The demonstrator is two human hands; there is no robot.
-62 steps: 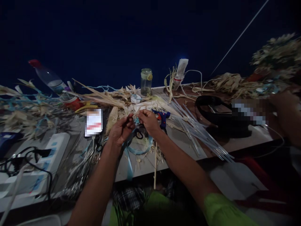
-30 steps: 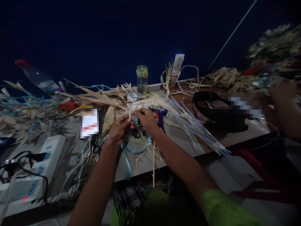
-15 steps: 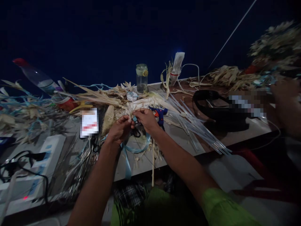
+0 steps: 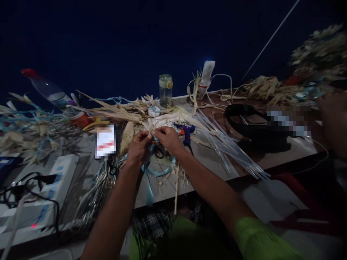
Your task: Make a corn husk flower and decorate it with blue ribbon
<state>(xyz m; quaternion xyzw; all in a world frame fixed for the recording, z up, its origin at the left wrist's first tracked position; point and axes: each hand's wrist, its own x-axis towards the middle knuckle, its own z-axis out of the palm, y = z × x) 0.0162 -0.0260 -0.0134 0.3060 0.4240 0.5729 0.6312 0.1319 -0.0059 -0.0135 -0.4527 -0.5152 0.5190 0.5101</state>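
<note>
My left hand [image 4: 139, 146] is closed in a pinch at the base of a pale corn husk flower [image 4: 149, 124]. The fingertips of my right hand [image 4: 166, 136] meet it there, closed on the same flower. Its petals stick up beyond my fingers; the base is hidden. Just right of my hands lies a blue glue gun [image 4: 187, 132] with a small red light. Below my hands, a light blue ribbon [image 4: 162, 173] loops over the table and hangs off its front edge. Black scissor-like loops [image 4: 158, 152] show under my wrists.
Loose husks, a clear bottle [image 4: 165, 90] and clear glue sticks [image 4: 230, 148] lie beyond and to the right. Left are a lit phone [image 4: 105, 141], wires [image 4: 90, 195] and a power strip [image 4: 55, 184]. A black headband-like thing [image 4: 255, 126] and another person's blurred arm [image 4: 332, 122] are at right.
The view has shifted slightly, so everything sits a little further right. My fingers have drawn slightly closer together around the flower's base, and both hands still hold it.
</note>
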